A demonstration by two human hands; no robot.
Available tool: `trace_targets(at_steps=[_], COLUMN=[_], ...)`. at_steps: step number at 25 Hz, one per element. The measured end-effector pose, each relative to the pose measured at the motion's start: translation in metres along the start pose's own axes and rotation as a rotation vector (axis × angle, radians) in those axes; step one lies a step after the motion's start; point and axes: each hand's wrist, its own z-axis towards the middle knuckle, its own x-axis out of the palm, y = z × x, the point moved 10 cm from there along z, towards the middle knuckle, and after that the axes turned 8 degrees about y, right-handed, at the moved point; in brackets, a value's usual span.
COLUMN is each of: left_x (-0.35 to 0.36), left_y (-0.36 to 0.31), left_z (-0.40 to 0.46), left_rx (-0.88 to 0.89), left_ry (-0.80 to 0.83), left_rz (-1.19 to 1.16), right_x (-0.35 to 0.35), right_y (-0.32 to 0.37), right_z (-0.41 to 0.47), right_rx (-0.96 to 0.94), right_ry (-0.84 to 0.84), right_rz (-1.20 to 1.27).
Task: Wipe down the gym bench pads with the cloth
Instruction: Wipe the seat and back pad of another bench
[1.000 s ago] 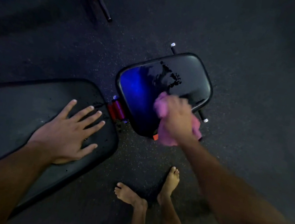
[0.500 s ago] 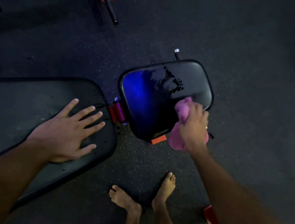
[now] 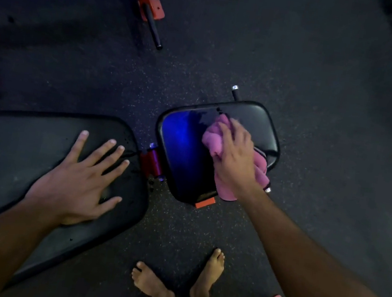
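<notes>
The right hand [image 3: 235, 159], clutching the pink cloth [image 3: 216, 138], has swept from the seat pad's [image 3: 179, 151] five o'clock edge up to centre, clearing droplets, while the left hand [image 3: 79, 180] stays flat, holding nothing, on the unwiped back pad [image 3: 13, 148] at nine o'clock.

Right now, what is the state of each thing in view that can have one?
right hand: grips the pink cloth, pressing it on the seat pad.
pink cloth: bunched up, lying on the seat pad.
seat pad: glossy, with a blue reflection.
left hand: flat on the back pad, fingers spread.
back pad: dull, with dark specks.
</notes>
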Motion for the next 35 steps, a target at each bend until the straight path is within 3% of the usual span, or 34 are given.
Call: trace_targets(at_steps=[4, 7, 9, 12, 14, 17, 20, 23, 25, 28, 32, 35], left_x=[0.001, 0.0, -0.001, 0.001, 0.004, 0.004, 0.006, 0.007, 0.005, 0.011, 0.015, 0.013], left_y=[0.0, -0.002, -0.001, 0.001, -0.001, 0.0, 0.0, 0.0, 0.0, 0.0, 0.0, 0.0], left_z=[0.002, -0.001, 0.0, 0.003, 0.003, 0.002, 0.004, 0.003, 0.004, 0.003, 0.004, 0.001], left_rx=[0.003, 0.006, 0.005, -0.007, -0.001, -0.007, -0.005, -0.017, -0.007, -0.019, -0.03, -0.016], left_ry=[-0.024, -0.064, -0.071, -0.064, -0.054, -0.043, -0.001, -0.012, -0.015, 0.074, 0.121, 0.09], left_rz=[-0.008, -0.006, -0.013, -0.03, -0.034, -0.028, -0.028, -0.037, -0.037, -0.011, 0.019, 0.003], right_x=[0.044, 0.008, -0.01, -0.003, 0.022, 0.042, 0.028, -0.002, -0.013, 0.002, 0.032, 0.022], right_y=[0.064, -0.019, -0.093, -0.116, -0.075, 0.004, 0.008, -0.09, -0.151, -0.157, -0.049, -0.045], right_z=[0.068, 0.106, 0.086, 0.025, 0.007, 0.029, 0.083, 0.107, 0.073, -0.014, -0.013, 0.049], right_rx=[-0.305, -0.022, 0.187, 0.243, 0.185, -0.076, -0.25, 0.095, 0.35, 0.499, 0.121, 0.061], right_ry=[0.135, 0.035, -0.025, -0.044, -0.027, -0.008, 0.008, -0.052, -0.101, -0.09, 0.001, 0.015], right_rz=[-0.218, -0.132, -0.084, -0.018, -0.036, -0.061, -0.119, -0.071, 0.02, 0.11, 0.016, -0.062])
